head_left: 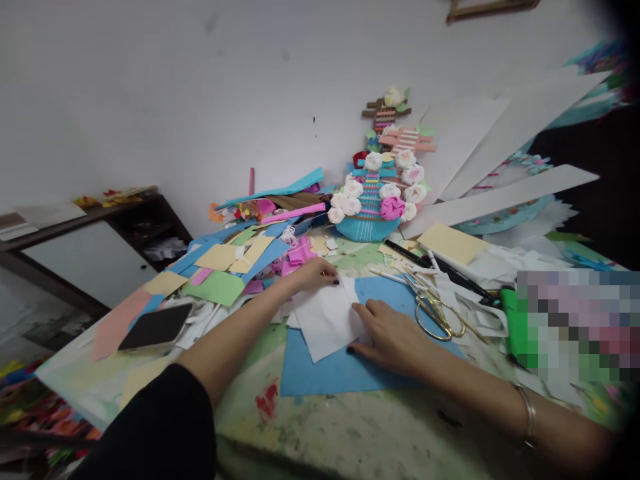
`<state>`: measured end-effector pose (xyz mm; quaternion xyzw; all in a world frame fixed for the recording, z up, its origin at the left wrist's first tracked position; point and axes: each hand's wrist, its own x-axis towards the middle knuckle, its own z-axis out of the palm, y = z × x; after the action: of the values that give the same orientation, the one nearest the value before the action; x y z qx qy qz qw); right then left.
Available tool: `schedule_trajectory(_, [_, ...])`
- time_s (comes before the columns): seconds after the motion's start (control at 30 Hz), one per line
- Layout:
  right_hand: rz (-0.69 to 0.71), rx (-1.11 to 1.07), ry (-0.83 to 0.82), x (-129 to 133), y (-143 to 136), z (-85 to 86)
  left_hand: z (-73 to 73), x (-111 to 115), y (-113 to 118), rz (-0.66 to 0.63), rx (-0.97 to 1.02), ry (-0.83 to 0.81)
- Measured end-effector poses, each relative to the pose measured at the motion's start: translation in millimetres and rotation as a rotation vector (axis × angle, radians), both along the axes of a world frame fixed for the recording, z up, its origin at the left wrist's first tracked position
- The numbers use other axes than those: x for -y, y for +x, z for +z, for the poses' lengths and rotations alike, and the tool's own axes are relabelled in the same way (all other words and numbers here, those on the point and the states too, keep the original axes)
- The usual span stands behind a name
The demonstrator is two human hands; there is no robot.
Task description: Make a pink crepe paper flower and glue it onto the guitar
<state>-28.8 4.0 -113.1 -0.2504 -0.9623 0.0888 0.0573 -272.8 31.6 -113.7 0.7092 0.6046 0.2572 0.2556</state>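
Note:
A white sheet of paper (327,319) lies at an angle on a larger blue sheet (313,372) in the middle of the table. My left hand (316,272) is at its upper edge, fingers bent down and closed on the paper. From the right, my right hand (389,333) grips the side of the same white paper with thumb and forefinger; the other fingers are curled and partly hidden. Just beyond that hand, gold-handled scissors (434,312) rest partly on the blue sheet.
Coloured paper scraps (216,285) and a dark-screened phone (156,327) lie to the left. Behind stands a paper-flower craft piece (370,200). A black pen (403,252), a yellow sheet (453,243) and white strips are at right. A low cabinet (90,250) stands by the wall.

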Motion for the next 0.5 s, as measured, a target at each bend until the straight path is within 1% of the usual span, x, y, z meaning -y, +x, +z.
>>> schedule_trajectory(0.07, [0.040,-0.014,-0.040,-2.5,-3.1,-4.6,-2.5,-5.6,-5.2,0.005,0.033,-0.038])
schedule_trajectory(0.13, [0.059,-0.022,-0.092,-10.5,-1.4,-6.1,-4.7,-9.1,-9.6,0.004,0.062,-0.080])
schedule_trajectory(0.3, [0.028,-0.024,-0.113,-34.0,14.3,-4.3,-3.9,-15.2,-9.7,-0.017,0.095,-0.144])
schedule_trajectory(0.4, [0.020,-0.058,-0.098,-32.2,17.7,-2.6,-2.2,-21.0,-4.4,-0.040,0.095,-0.164])
schedule_trajectory(0.5, [0.035,-0.060,-0.040,-18.9,12.2,-2.8,-2.3,-24.8,-1.5,-0.054,0.102,-0.181])
